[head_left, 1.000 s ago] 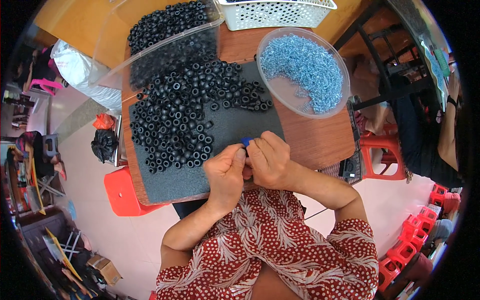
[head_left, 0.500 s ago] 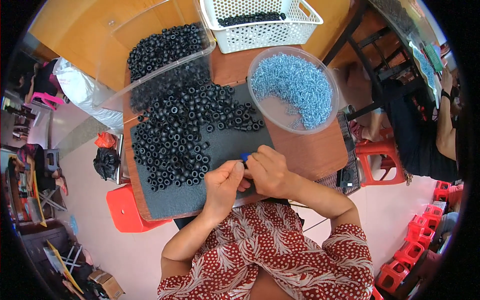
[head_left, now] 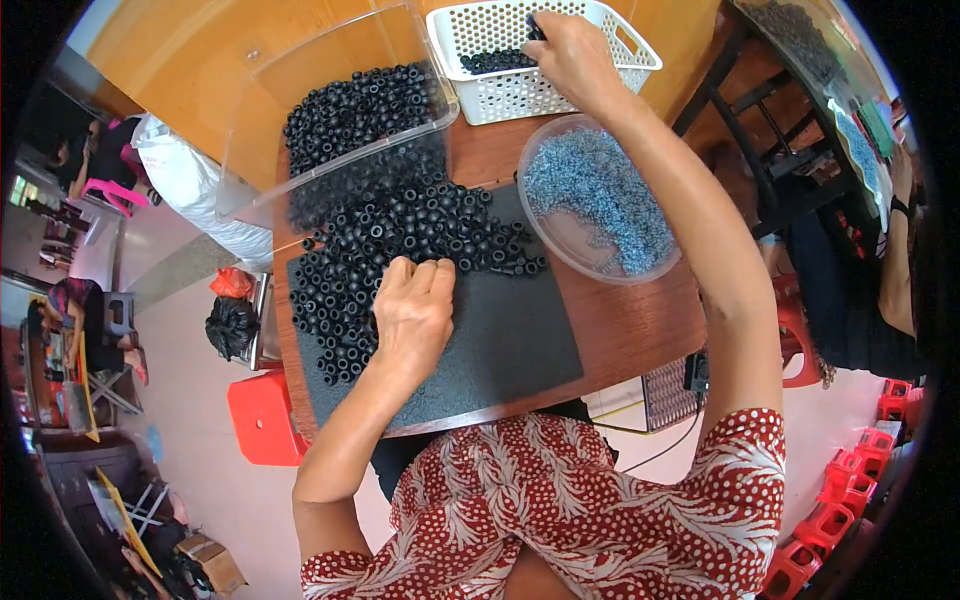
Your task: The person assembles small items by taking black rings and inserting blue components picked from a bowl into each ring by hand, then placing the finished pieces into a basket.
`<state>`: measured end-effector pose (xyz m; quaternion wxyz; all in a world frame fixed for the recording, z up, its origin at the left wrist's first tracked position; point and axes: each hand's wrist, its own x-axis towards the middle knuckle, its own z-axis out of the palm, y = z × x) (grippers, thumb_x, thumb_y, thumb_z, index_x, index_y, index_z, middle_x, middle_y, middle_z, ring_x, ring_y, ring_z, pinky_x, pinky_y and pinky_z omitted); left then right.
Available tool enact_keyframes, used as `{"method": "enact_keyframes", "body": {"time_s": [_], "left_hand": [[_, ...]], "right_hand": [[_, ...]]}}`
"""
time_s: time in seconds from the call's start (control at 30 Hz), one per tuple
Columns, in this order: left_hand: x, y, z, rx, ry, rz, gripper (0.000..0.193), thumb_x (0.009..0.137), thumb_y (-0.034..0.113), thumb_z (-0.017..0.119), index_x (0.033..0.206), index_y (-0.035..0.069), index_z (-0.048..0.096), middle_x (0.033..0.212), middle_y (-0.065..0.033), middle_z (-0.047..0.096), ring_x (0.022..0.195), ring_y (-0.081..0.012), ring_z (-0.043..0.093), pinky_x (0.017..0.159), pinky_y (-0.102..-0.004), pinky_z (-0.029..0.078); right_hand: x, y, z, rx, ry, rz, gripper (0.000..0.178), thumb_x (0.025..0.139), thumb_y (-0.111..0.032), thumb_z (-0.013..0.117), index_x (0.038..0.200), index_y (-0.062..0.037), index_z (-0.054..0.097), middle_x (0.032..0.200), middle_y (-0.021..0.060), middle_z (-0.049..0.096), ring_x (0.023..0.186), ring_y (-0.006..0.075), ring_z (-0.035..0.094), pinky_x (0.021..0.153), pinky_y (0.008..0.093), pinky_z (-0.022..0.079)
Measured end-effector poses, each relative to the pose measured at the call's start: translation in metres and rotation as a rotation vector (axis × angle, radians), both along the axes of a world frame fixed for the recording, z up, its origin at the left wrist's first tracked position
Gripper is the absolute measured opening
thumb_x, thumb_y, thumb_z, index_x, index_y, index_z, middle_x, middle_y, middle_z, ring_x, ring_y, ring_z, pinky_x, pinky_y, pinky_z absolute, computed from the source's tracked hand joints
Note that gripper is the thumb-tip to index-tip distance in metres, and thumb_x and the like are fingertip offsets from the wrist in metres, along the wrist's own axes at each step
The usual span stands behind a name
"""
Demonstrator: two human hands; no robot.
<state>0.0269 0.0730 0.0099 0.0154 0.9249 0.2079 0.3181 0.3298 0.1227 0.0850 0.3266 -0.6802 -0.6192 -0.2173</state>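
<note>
My left hand [head_left: 413, 312] is at the right side of a loose heap of small black ring-shaped plastic parts [head_left: 350, 290]. Its fingers are bent down together among them, and the fingertips are hidden. The heap lies on a dark grey mat [head_left: 500, 340]. Far to the right, my right hand [head_left: 575, 62] reaches over a white perforated basket [head_left: 510, 102]. A small dark part [head_left: 534, 27] shows pinched at its fingertips. Below it in the basket lie several black parts [head_left: 495, 62].
Behind the heap, a clear plastic bin [head_left: 335, 165] full of black parts lies tipped toward the mat. A round clear tub [head_left: 565, 255] of small light-blue pieces stands under my right forearm. A red stool [head_left: 262, 420] is left of the wooden table [head_left: 640, 325].
My hands were together at the front of the mat, with a bit of blue between them. The right has swung up to the basket; the left has moved onto the heap.
</note>
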Motion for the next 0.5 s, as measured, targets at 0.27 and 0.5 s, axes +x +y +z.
{"method": "enact_keyframes", "body": {"time_s": [0.27, 0.5], "left_hand": [[0.007, 0.013, -0.015, 0.041, 0.225, 0.026, 0.024, 0.061, 0.004, 0.067, 0.082, -0.001, 0.057, 0.074, -0.012, 0.05, 0.071, -0.028, 0.049, 0.062, -0.037, 0.043], [0.014, 0.012, -0.018, 0.106, 0.256, 0.043, 0.012, 0.062, 0.0, 0.055, 0.075, 0.0, 0.053, 0.071, -0.0125, 0.047, 0.069, -0.0259, 0.048, 0.061, -0.0355, 0.042]], "right_hand": [[0.016, 0.014, -0.009, -0.07, -0.068, -0.057, 0.017, 0.071, -0.011, 0.061, 0.08, 0.0033, 0.061, 0.081, 0.0248, 0.063, 0.081, 0.0399, 0.059, 0.077, 0.0459, 0.047], [0.041, 0.015, -0.004, -0.094, 0.075, -0.115, 0.015, 0.072, -0.009, 0.058, 0.076, 0.0031, 0.065, 0.075, 0.0257, 0.062, 0.075, 0.0404, 0.062, 0.072, 0.0473, 0.049]]}}
